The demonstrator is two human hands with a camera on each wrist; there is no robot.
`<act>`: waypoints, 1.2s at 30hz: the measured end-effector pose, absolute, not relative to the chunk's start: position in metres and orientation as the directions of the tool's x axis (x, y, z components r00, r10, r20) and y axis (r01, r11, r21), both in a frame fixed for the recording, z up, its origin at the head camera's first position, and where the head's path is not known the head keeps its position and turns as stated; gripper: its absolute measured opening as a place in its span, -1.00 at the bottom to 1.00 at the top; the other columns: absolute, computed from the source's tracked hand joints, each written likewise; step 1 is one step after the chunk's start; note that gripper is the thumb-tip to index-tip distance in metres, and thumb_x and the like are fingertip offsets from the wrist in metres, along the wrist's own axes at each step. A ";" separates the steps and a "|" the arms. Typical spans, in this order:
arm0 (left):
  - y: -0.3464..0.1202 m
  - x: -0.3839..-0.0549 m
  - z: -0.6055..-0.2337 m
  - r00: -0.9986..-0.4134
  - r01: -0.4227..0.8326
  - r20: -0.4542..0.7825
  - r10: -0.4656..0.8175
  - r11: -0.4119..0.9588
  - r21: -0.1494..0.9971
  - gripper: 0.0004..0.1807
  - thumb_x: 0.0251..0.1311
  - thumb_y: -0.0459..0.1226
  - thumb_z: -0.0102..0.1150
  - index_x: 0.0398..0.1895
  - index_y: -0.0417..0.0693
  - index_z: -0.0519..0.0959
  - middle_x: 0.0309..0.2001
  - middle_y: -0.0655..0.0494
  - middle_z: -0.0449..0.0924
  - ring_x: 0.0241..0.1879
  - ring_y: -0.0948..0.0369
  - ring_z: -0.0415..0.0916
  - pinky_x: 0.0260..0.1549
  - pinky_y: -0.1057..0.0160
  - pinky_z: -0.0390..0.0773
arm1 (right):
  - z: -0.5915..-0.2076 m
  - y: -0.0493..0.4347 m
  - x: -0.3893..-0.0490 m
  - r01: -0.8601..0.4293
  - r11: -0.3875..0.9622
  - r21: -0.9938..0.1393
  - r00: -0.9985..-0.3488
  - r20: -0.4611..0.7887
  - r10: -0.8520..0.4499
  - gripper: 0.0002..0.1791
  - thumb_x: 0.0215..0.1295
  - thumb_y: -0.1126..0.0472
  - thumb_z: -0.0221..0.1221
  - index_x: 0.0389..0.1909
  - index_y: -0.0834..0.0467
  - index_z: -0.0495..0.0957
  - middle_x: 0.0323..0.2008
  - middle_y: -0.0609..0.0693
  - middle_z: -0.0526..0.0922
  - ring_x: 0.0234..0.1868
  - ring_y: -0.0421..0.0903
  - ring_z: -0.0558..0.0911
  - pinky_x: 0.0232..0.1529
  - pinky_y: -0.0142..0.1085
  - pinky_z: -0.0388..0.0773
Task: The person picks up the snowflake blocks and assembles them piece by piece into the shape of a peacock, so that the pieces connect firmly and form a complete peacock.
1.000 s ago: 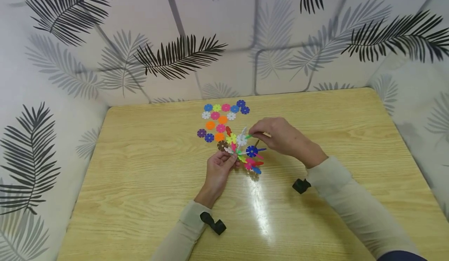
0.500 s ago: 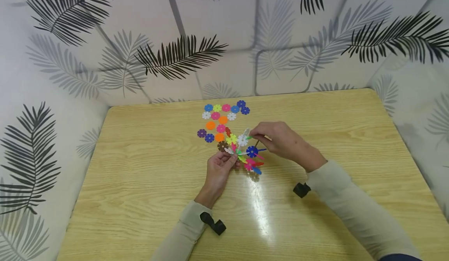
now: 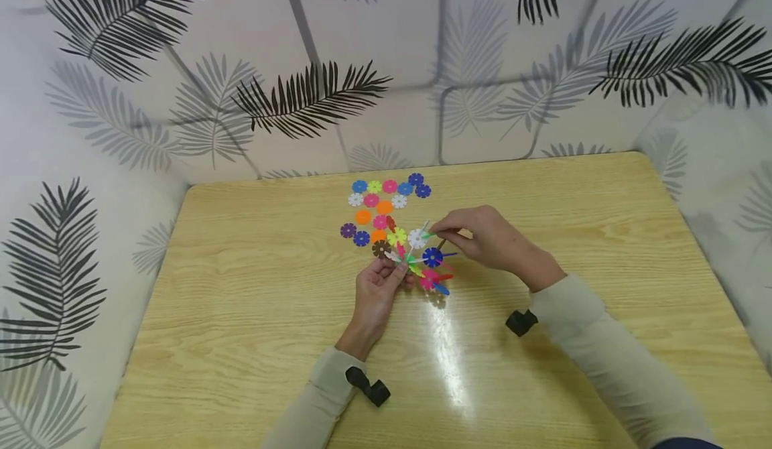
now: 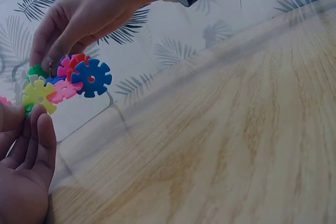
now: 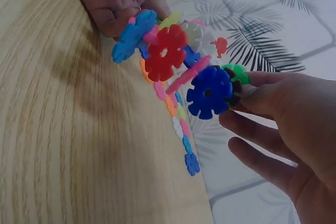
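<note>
In the head view my left hand point(image 3: 374, 295) holds a cluster of interlocked, notched plastic snowflake discs point(image 3: 417, 238) low over the table, thumb and fingers pinching it near its base. My right hand point(image 3: 497, 238) is at the cluster's upper right, thumb and forefinger pinching a green snowflake disc point(image 5: 239, 73) at its edge. A dark blue disc point(image 5: 209, 93) and a red disc point(image 5: 167, 52) face the right wrist camera. From the left wrist, a yellow disc point(image 4: 38, 95) and a blue disc point(image 4: 91, 78) show. Whether the green disc is slotted in, I cannot tell.
Loose snowflake discs in several colours lie flat behind the cluster, among them an orange disc point(image 3: 362, 217), a purple disc point(image 3: 348, 230) and a pink disc point(image 3: 390, 186). They rest on a wood-grain table point(image 3: 241, 301). A leaf-patterned wall covering point(image 3: 386, 120) rises behind it.
The right hand dips slightly and comes back up a little, still pinching the green disc. The cluster tilts slightly; the left hand keeps its hold in nearly the same place.
</note>
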State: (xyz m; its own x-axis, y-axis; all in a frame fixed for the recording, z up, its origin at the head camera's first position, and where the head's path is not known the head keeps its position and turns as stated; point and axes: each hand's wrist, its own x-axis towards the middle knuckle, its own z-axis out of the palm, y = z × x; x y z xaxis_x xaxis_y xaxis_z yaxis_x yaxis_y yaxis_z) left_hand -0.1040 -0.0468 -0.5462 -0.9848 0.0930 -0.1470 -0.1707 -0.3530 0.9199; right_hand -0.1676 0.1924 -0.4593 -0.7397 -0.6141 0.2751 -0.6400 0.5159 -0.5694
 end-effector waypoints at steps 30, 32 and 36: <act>-0.045 -0.105 -0.545 -0.985 -0.170 -0.146 0.091 -0.395 0.903 -0.86 0.58 -0.48 0.11 -0.15 -0.08 0.54 -0.22 0.16 0.67 -0.24 0.28 0.67 -0.10 0.36 0.76 | -0.512 0.161 -0.263 -0.110 0.717 -0.689 -0.954 -0.129 -0.271 -0.61 0.50 0.15 0.38 0.15 0.32 0.59 0.05 0.21 0.61 0.06 0.12 0.59 0.23 0.01 0.62; -0.045 -0.105 -0.545 -0.985 -0.173 -0.149 0.091 -0.396 0.902 -0.86 0.59 -0.47 0.09 -0.15 -0.08 0.55 -0.23 0.17 0.66 -0.24 0.28 0.66 -0.11 0.36 0.75 | -0.511 0.168 -0.259 -0.119 0.662 -0.740 -0.946 -0.117 -0.301 -0.70 0.48 0.22 0.39 0.06 0.30 0.62 -0.02 0.21 0.68 0.02 0.11 0.64 0.19 -0.02 0.64; -0.046 -0.106 -0.546 -0.982 -0.187 -0.165 0.090 -0.395 0.900 -0.88 0.61 -0.45 0.07 -0.12 -0.11 0.56 -0.23 0.17 0.65 -0.24 0.28 0.65 -0.13 0.38 0.74 | -0.506 0.184 -0.245 -0.161 0.572 -0.804 -0.939 -0.054 -0.340 -0.81 0.49 0.27 0.37 0.02 0.24 0.68 -0.06 0.19 0.78 -0.03 0.07 0.73 0.14 -0.13 0.68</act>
